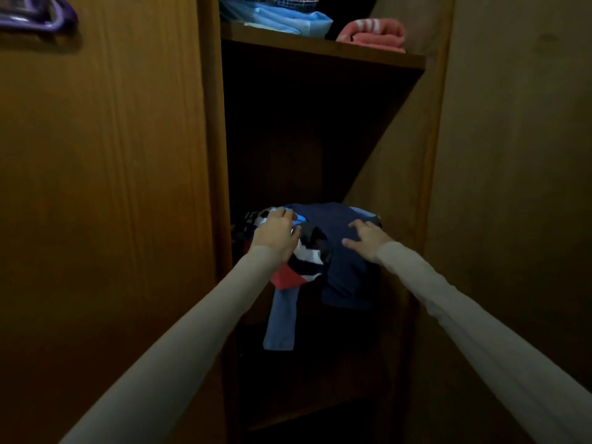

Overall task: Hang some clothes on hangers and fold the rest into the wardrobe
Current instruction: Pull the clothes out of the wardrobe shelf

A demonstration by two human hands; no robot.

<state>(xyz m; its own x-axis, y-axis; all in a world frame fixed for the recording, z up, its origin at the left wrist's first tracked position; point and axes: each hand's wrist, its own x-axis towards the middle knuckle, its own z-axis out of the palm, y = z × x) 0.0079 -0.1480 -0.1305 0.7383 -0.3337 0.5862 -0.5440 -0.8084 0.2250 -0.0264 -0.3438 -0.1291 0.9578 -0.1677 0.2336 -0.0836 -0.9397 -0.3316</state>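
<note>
Brown wood fills the view — a tall wardrobe [320, 129] with its door [102, 187] on the left and a wooden wall on the right. Between them is a dark, open space with shelves.

A top shelf [323, 52] sits far up. On it lie folded blue cloth [288, 22] on the left and a folded pink towel [373, 35] on the right, apart from each other. A white wire basket [288, 0] sits on the blue cloth, cut off by the top edge.

Lower down, on the near shelf, is a pile of clothes [320, 251]. A big dark blue top [346, 257] makes up the right part. A red, white and dark striped piece [301, 270] is on the left part. A blue strip of cloth [282, 318] hangs down over the shelf edge.

Two arms in pale long sleeves reach in from the near side. Right hand [365, 240] lies on the dark blue top with fingers spread out flat — it holds nothing. Left hand [278, 233] rests on the left part of the pile, and its fingers bend down over the cloth there.

Purple hangers [41, 16] show at the far top left, in front of the door.
</note>
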